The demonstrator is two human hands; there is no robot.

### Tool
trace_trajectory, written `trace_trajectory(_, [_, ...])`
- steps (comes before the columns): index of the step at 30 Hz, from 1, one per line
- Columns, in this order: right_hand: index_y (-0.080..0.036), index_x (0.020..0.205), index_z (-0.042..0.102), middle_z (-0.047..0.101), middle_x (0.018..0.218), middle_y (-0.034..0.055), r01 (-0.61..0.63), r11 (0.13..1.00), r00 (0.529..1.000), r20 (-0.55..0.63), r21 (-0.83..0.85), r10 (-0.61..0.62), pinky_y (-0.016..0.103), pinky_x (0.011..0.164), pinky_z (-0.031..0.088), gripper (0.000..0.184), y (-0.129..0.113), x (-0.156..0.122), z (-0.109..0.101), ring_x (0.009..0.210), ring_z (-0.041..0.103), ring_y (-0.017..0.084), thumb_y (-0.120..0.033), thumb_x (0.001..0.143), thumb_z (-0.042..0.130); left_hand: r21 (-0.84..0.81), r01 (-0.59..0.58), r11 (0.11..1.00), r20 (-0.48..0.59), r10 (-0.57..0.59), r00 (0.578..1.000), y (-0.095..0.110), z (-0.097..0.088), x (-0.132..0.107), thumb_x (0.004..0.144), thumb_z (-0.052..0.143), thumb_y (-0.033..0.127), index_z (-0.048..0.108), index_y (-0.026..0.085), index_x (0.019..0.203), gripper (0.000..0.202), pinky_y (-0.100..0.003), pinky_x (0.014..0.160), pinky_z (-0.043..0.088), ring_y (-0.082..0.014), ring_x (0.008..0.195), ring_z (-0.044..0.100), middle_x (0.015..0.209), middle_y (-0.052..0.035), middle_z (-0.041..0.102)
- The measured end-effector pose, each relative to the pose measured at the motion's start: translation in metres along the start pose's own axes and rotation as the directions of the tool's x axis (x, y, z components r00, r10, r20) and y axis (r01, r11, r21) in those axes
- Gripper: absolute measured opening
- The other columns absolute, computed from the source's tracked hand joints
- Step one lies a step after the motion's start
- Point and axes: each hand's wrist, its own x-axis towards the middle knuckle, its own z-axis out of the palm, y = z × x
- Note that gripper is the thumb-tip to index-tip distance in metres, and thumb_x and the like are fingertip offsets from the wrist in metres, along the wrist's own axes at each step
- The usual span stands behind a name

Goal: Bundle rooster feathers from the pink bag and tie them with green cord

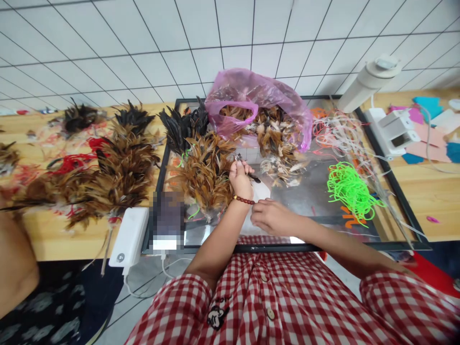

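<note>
My left hand [240,179], with a bead bracelet at the wrist, is raised over the black-framed tray [402,201] and pinches a small dark feather [251,176] by its quill. My right hand [271,218] lies just below and to the right of it, fingers curled together near the left wrist; what they hold, if anything, is hidden. A heap of brown feathers [203,175] lies left of the hands. A pink plastic bag [251,103] full of feathers sits behind them.
Neon green cords [348,187] and pale and orange cords [339,129] lie on the tray's right. More feather bundles [115,177] with red cords cover the wooden table to the left. A white power bank [129,237], a white bottle [370,81], a power strip [386,134]. Another person's arm [16,268] at left.
</note>
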Motion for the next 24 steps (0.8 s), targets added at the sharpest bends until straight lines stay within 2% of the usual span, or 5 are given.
trace_trajectory(4, [-0.013, 0.093, 0.075, 0.073, 0.096, 0.0155, -0.326, 0.908, 0.945, -0.060, -0.264, 0.322, 0.037, 0.081, 0.045, 0.024, 0.043, 0.013, -0.033, 0.090, 0.067, 0.025, -0.013, 0.091, 0.051, -0.007, -0.005, 1.000, -0.023, 0.005, 1.000, -0.001, 0.000, 0.001, 0.096, 0.063, 0.038, 0.049, 0.019, 0.071, 0.034, -0.020, 0.056, 0.041, -0.0053, 0.048, 0.042, 0.054, 0.0084, 0.040])
trace_trajectory(8, [-0.016, 0.105, 0.074, 0.073, 0.104, 0.0126, -0.419, 0.901, 0.870, -0.334, -0.115, 0.363, 0.032, 0.080, 0.045, 0.027, 0.084, 0.055, -0.074, 0.097, 0.067, 0.024, -0.025, 0.096, 0.050, 0.003, -0.017, 1.000, -0.009, 0.017, 1.000, -0.002, -0.002, 0.002, 0.096, 0.062, 0.036, 0.050, 0.019, 0.070, 0.033, -0.021, 0.057, 0.041, -0.0059, 0.047, 0.043, 0.052, 0.0082, 0.041])
trace_trajectory(15, [-0.012, 0.115, 0.072, 0.071, 0.119, 0.0205, -0.652, 0.756, 0.727, -0.323, -0.048, 0.606, 0.035, 0.084, 0.048, 0.034, 0.107, 0.144, -0.064, 0.110, 0.067, 0.031, -0.033, 0.098, 0.051, -0.023, -0.014, 1.000, 0.016, 0.014, 1.000, -0.008, -0.004, 0.001, 0.093, 0.065, 0.035, 0.052, 0.018, 0.070, 0.032, -0.022, 0.055, 0.042, -0.0063, 0.048, 0.044, 0.052, 0.0081, 0.042])
trace_trajectory(20, [-0.016, 0.096, 0.073, 0.074, 0.103, 0.0130, -0.565, 0.809, 0.702, -0.422, 0.160, 0.574, 0.033, 0.079, 0.047, 0.020, 0.103, 0.110, -0.056, 0.094, 0.068, 0.025, -0.027, 0.093, 0.056, -0.021, -0.009, 1.000, 0.017, 0.010, 1.000, -0.007, -0.003, 0.002, 0.094, 0.064, 0.034, 0.052, 0.018, 0.069, 0.032, -0.022, 0.057, 0.043, -0.0064, 0.048, 0.044, 0.054, 0.0076, 0.044])
trace_trajectory(24, [-0.019, 0.082, 0.067, 0.070, 0.083, 0.0064, -0.264, 0.889, 0.683, -0.578, 0.375, 0.446, 0.029, 0.073, 0.046, 0.014, 0.078, 0.062, -0.042, 0.077, 0.064, 0.018, -0.028, 0.089, 0.058, -0.044, 0.072, 0.996, -0.006, -0.072, 0.997, -0.004, 0.003, -0.003, 0.095, 0.063, 0.028, 0.053, 0.016, 0.070, 0.029, -0.022, 0.065, 0.046, -0.0064, 0.056, 0.055, 0.063, 0.0040, 0.057])
